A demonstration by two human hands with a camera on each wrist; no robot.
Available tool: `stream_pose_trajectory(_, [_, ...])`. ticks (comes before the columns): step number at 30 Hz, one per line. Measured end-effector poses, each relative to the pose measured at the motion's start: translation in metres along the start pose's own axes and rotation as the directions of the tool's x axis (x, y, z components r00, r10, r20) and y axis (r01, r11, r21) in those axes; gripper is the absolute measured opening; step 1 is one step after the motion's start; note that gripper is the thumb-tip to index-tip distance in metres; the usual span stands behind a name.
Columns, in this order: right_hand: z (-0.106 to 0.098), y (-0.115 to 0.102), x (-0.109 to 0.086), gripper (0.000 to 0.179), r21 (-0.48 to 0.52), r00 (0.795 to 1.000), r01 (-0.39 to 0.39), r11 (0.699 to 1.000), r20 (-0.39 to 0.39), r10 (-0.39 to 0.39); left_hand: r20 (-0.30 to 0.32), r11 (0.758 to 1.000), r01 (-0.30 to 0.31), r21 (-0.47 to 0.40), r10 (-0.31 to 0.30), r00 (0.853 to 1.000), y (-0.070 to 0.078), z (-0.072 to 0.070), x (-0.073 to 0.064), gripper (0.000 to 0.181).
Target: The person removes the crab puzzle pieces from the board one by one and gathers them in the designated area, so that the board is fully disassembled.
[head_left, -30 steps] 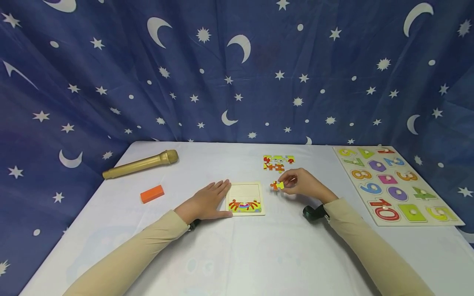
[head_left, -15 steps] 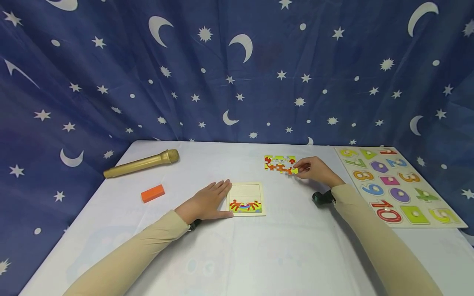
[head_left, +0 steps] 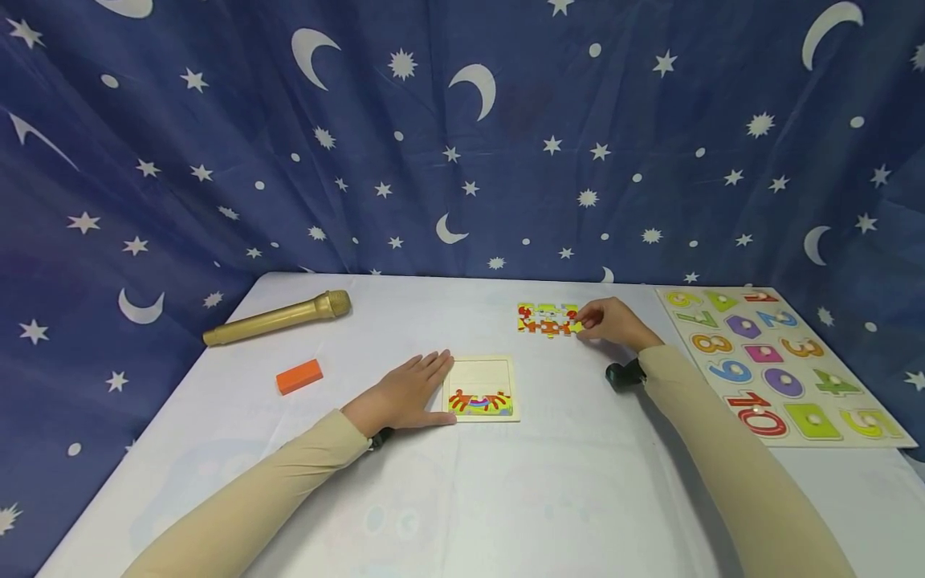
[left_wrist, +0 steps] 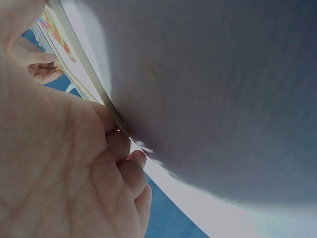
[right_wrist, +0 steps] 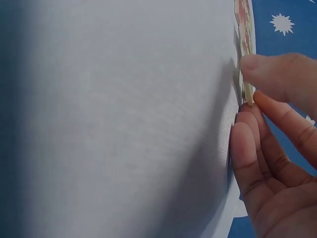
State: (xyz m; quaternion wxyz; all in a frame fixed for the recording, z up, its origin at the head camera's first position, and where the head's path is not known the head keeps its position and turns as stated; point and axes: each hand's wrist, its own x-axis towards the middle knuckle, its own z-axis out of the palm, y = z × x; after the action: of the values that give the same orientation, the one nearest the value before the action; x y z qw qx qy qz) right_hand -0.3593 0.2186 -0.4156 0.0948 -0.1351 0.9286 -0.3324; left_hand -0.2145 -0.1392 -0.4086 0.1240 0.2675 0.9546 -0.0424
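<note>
In the head view, a square wooden puzzle frame [head_left: 480, 374] lies in the middle of the table. Its lower part holds red, yellow and rainbow-coloured pieces, while the upper part is bare wood. My left hand [head_left: 405, 393] rests along the frame's left side with fingers straight. Behind and to the right lies a cluster of loose puzzle pieces [head_left: 547, 312]. At its lower right corner, my right hand [head_left: 613, 323] pinches a yellow-and-orange puzzle piece [head_left: 577, 327], mostly covered by the fingers. The right wrist view shows that piece's thin edge [right_wrist: 248, 98] beside the thumb and fingertips.
On the left lie a gold microphone [head_left: 278, 318] and an orange block [head_left: 299, 376]. A number-and-shape peg board [head_left: 784, 365] covers the right side of the table [head_left: 549, 498]. A blue star-and-moon curtain [head_left: 405, 177] hangs behind and at the sides.
My right hand has carried the puzzle piece away from near the frame, back and to the right, down against the cluster's lower right corner. My left hand has stayed at the frame.
</note>
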Motion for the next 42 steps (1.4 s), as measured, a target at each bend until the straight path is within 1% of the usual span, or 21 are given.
stream_pose_trajectory(7, [0.0001, -0.0038, 0.0009, 0.030, -0.018, 1.000, -0.029, 0.999, -0.008, 0.029, -0.011, 1.000, -0.018, -0.007, 0.018, 1.000, -0.0020, 0.0014, 0.0019, 0.094])
stream_pose_trajectory(13, [-0.0021, -0.0061, 0.0015, 0.030, -0.025, 0.998, -0.058, 0.998, 0.008, 0.058, -0.010, 1.000, -0.021, -0.010, 0.021, 1.000, -0.0021, 0.0010, 0.0016, 0.094])
stream_pose_trajectory(22, [-0.0049, -0.0054, 0.0028, 0.029, -0.037, 0.998, -0.065, 0.997, 0.021, 0.066, -0.009, 1.000, -0.021, -0.002, 0.021, 1.000, -0.0010, 0.0001, 0.0003, 0.093])
stream_pose_trajectory(34, [-0.0049, -0.0045, 0.0063, 0.031, -0.027, 0.995, -0.089, 0.996, 0.031, 0.090, -0.014, 1.000, -0.024, -0.018, 0.024, 1.000, -0.0012, 0.0002, 0.0001, 0.094])
stream_pose_trajectory(42, [-0.0038, -0.0043, 0.0061, 0.031, -0.014, 0.994, -0.105, 0.994, 0.039, 0.106, -0.003, 1.000, -0.017, -0.021, 0.017, 1.000, -0.0006, 0.0001, -0.0013, 0.094])
